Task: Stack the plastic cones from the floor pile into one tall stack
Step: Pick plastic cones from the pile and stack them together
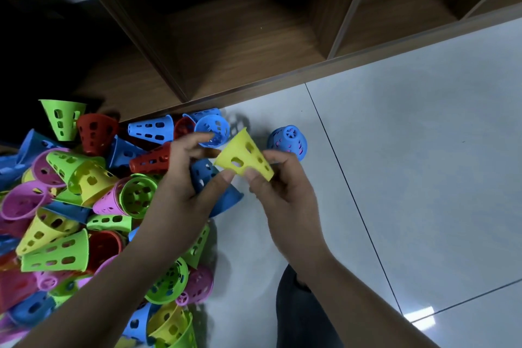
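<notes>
Both hands are holding one yellow cone (243, 155) over the floor (395, 150), beside the pile (84, 206). The left hand (180, 186) is pinching its wide rim and the right hand (282, 192) is gripping the narrow end. Next, it probably needs turning mouth-down onto the blue cone (288, 141) standing nearby.

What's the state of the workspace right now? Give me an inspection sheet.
Surface: pale glossy tiled floor.
Job's things: yellow cone held above the floor; blue cone standing apart, narrow end up, pink showing through its holes; loose pile of coloured cones at left, reaching into the shelf; no tall stack seen.
Clutter: nothing seen.
Hands: left hand and right hand both pinch the yellow cone.
Cables: nothing seen.
Surroundings: wooden shelf unit behind; dark trouser knee below.
</notes>
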The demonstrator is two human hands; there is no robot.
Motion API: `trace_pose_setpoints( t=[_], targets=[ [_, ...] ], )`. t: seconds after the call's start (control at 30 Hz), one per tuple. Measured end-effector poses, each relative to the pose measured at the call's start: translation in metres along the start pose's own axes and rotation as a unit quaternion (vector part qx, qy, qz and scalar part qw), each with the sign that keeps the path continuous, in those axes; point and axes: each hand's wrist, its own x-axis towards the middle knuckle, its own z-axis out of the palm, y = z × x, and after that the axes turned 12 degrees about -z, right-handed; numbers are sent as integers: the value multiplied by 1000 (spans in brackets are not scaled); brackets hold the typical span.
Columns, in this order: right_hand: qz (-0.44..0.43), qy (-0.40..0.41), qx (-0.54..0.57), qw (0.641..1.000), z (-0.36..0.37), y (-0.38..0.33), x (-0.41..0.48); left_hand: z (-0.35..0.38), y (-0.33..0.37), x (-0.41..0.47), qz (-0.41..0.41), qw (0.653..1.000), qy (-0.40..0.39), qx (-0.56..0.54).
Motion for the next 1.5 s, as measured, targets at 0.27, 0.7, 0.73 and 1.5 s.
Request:
trace_pose_setpoints(
  t=[0.27, 0.7, 0.73, 1.5],
  targets=[
    [-177, 63, -151, 971, -31, -56, 24, -1, 43, 12, 51, 990, 80, -102],
    [-157, 42, -321, 933, -51, -19, 36, 44, 76, 31, 162, 974, 70, -143],
    [-145, 36, -320, 936, -51, -15, 36, 49, 74, 34, 159, 976, 60, -138],
    [-1, -9, -326, 945, -60, 32, 32, 5, -37, 115, 87, 915, 122, 374]
  ],
)
